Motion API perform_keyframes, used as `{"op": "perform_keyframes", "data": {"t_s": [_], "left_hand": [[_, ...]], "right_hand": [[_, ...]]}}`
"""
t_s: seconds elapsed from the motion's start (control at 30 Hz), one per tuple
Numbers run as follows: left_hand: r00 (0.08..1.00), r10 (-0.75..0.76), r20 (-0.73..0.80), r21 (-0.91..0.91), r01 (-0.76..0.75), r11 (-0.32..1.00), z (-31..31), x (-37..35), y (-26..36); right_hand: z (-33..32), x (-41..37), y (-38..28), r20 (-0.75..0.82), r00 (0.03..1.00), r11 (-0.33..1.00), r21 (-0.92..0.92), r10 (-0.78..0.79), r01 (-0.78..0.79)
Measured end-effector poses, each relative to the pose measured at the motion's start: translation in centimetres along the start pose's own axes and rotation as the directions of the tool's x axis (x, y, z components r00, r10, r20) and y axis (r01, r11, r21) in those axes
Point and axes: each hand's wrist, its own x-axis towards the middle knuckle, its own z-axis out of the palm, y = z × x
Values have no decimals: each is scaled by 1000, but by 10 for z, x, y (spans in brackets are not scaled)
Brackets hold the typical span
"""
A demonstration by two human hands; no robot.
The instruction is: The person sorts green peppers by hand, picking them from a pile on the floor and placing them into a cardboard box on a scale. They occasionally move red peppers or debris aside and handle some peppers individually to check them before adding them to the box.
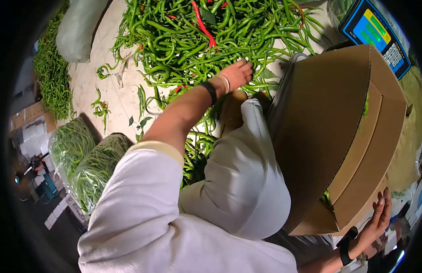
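My left hand [238, 75], seen from its back, reaches into a heap of long green chilli peppers [165, 50]. Its fingers are bent down and closed onto the peppers at the near edge of the heap. A few red chillies [203, 23] lie among the green ones. Beside my leg, a large cardboard box [322, 118] stands tilted with its open side to the right; some green chillies [326, 198] show inside. Against the box's outer right side rests my right hand [377, 218], its fingers stretched out and apart.
My bent knee [247, 182] is between the heap and my body. A digital scale display [375, 36] stands at top right. Filled clear bags of green peppers [99, 168] sit at left, near a second pepper pile [51, 77] and a whitish sack [79, 29].
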Motion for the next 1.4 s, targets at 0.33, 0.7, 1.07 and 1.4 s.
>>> {"op": "perform_keyframes", "data": {"t_s": [0.33,0.7,1.07,1.4], "left_hand": [[821,-570,-43,-694,386,608,-94,-41,-26],[900,-305,311,-405,416,814,29,17,67],[832,-421,362,-843,485,232,-57,-6,21],[764,-233,602,-342,510,789,1,11,96]], "right_hand": [[-14,-9,24,-29,997,996,-53,75,-77],[-11,-15,19,56,994,993,-71,94,-90],[-10,-16,21,30,999,971,-237,-14,21],[1,-23,1,-43,999,983,-182,18,-25]]}}
